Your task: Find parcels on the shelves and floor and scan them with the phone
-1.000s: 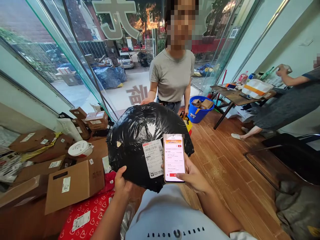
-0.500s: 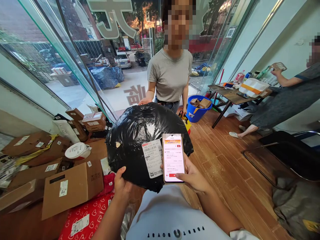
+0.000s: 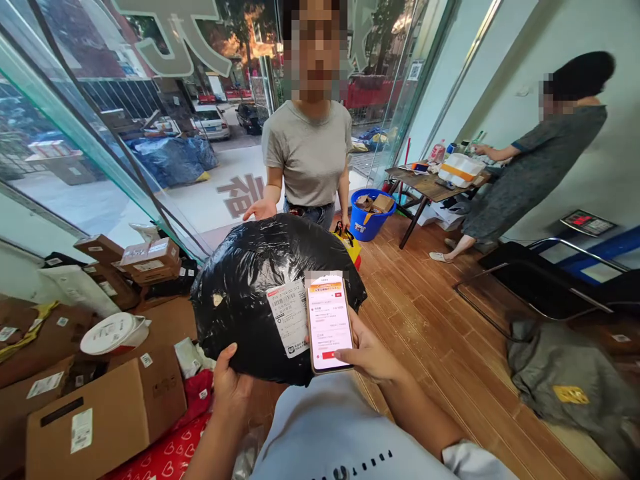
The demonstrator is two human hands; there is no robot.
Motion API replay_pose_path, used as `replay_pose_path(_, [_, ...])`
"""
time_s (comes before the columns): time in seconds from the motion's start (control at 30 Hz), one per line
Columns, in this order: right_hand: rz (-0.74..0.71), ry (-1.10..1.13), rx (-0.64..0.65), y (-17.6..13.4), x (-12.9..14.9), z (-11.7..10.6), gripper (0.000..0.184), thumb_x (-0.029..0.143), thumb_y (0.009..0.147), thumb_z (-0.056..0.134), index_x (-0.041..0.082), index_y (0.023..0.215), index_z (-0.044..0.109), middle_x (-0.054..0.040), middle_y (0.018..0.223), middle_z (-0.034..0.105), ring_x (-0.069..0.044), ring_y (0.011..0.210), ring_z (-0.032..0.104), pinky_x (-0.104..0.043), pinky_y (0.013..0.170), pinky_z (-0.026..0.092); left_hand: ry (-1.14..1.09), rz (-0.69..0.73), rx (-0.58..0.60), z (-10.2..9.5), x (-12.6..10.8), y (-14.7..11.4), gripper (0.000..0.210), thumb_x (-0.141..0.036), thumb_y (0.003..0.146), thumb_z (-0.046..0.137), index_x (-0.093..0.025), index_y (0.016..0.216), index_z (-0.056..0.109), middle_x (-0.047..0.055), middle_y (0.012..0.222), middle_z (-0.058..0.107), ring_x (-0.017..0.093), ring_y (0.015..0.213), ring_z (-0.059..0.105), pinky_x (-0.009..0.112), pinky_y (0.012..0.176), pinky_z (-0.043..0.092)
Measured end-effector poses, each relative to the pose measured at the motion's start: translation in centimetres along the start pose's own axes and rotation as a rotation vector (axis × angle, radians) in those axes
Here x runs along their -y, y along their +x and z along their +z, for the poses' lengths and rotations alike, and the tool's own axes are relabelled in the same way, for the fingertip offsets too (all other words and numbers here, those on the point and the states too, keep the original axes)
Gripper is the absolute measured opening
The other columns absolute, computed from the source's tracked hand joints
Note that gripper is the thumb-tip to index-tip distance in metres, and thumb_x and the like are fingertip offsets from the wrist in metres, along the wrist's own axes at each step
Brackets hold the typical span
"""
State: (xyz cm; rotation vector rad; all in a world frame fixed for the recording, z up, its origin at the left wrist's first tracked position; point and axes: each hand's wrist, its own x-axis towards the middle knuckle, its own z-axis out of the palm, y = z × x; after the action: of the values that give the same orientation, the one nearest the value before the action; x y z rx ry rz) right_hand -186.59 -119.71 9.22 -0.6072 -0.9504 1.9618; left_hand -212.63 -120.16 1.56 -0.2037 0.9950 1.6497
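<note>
A large parcel wrapped in shiny black plastic (image 3: pixel 245 273) is in front of my body. My left hand (image 3: pixel 231 381) grips its near left edge, thumb on top. A white shipping label (image 3: pixel 289 319) is stuck on its near side. In my right hand (image 3: pixel 367 350) is a smartphone (image 3: pixel 330 323), held upright over the parcel's right part, its lit screen towards me. The right thumb lies on a red button near the screen's bottom. Across the parcel stands a person in a grey T-shirt (image 3: pixel 310 153), one open hand (image 3: pixel 263 209) at its far edge.
Cardboard boxes (image 3: pixel 117 390) and a white bucket (image 3: pixel 114 332) crowd the floor at left. A blue bin (image 3: pixel 371 223) of cardboard stands ahead right, beside a wooden table (image 3: pixel 417 183). Another person (image 3: pixel 543 160) is at that table. A black chair (image 3: pixel 520 277) stands at right.
My view has swung right, so the scene sits further left. The facing person's hand now shows open at the parcel's far edge. The person at the table has lowered the hand that held something.
</note>
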Motion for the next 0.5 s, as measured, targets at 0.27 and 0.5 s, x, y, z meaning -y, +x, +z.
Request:
replay_pose_path(0.27, [-0.077,0.098,-0.140,-0.2,0.7,-2.4,0.094,0.015,0.062,0.082,0.028,0.140,0.031,-0.0108,0.123,0.065,-0.028,0.109,0.063,-0.046,0.091,0.048,0.140,-0.096,0.006,2.4,2.9,3.7,0.048,-0.011,0.079,0.053,-0.028,0.123,0.062,-0.003,0.101,0.075,0.017,0.098,0.069,0.036,0.107,0.043])
replay_pose_path(0.5, [-0.258,0.258,-0.357,-1.9,3.7,-10.4,0.081,0.012,0.057,0.077,0.027,0.131,0.047,-0.0066,0.115,0.070,-0.025,0.101,0.066,-0.039,0.088,0.048,0.394,-0.253,0.254,10.4,8.2,4.4,0.052,-0.034,0.074,0.059,-0.054,0.121,0.055,-0.010,0.106,0.073,0.031,0.114,0.060,0.055,0.103,0.045])
